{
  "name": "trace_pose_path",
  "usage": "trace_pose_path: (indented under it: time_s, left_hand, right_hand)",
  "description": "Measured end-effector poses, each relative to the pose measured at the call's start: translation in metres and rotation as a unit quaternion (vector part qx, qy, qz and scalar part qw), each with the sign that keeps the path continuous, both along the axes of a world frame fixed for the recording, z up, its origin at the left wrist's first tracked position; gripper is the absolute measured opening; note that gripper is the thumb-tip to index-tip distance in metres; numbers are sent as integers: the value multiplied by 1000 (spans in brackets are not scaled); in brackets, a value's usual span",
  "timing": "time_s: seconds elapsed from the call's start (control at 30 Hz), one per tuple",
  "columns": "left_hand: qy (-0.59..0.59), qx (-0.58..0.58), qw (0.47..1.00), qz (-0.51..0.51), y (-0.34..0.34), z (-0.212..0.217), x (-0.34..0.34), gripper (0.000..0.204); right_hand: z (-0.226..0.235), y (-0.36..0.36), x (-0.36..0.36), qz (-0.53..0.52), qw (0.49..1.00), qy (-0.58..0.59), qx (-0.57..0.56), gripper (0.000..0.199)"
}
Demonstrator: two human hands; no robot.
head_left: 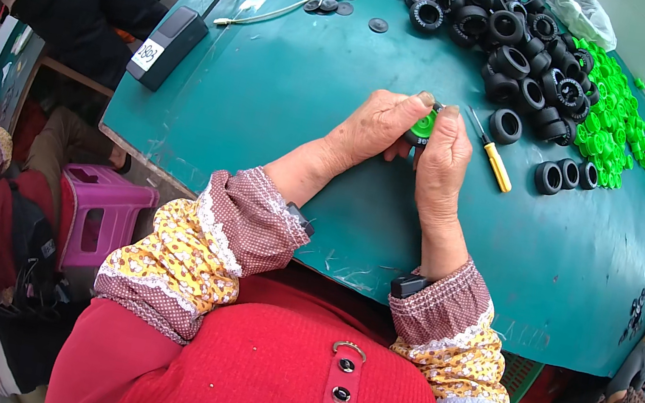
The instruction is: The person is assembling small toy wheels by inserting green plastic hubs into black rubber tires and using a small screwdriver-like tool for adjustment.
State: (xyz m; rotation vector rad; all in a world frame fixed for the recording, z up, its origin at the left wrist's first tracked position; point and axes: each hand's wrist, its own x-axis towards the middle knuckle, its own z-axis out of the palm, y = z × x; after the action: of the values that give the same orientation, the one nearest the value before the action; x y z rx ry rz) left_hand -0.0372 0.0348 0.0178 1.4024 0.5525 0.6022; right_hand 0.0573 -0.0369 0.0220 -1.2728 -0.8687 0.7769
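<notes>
Between my two hands, above the middle of the green table point(288, 101), is a small toy wheel with a green hub and a black tyre point(422, 128). My left hand point(377, 125) grips its left side, thumb pressed on top. From the other side my right hand point(443, 158) closes on it, thumb near the upper rim. Fingers hide much of the tyre. Just right of my right hand lies a screwdriver point(497, 167) with a yellow handle. A loose black tyre point(506, 126) sits beside its shaft, and three more tyres point(569, 174) stand in a row farther right.
Black tyres point(529, 57) are heaped at the far right, next to a pile of green hubs point(614, 115). Flat black discs point(330, 4), a white cable point(287, 8) and a black box point(169, 45) lie far left. Other people sit around; a pink stool point(100, 214) stands left.
</notes>
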Motion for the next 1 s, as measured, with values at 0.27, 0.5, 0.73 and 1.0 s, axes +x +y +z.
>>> trace_pose_path:
  time_s: [0.27, 0.5, 0.73, 1.0]
  left_hand:
    - [-29, -6, 999, 17, -3, 0, 2, 45]
    - [-22, 22, 998, 63, 7, -5, -3, 50]
    - [-49, 3, 997, 63, 13, -11, -8, 33]
    - [-32, -30, 998, 42, 9, -4, -10, 24]
  right_hand:
    - [-4, 3, 7, 67, 990, 123, -10, 33]
    - [-11, 6, 10, 51, 997, 52, -29, 31]
    - [-15, 10, 15, 58, 995, -55, -66, 27]
    - [-12, 2, 20, 60, 993, -85, -60, 25]
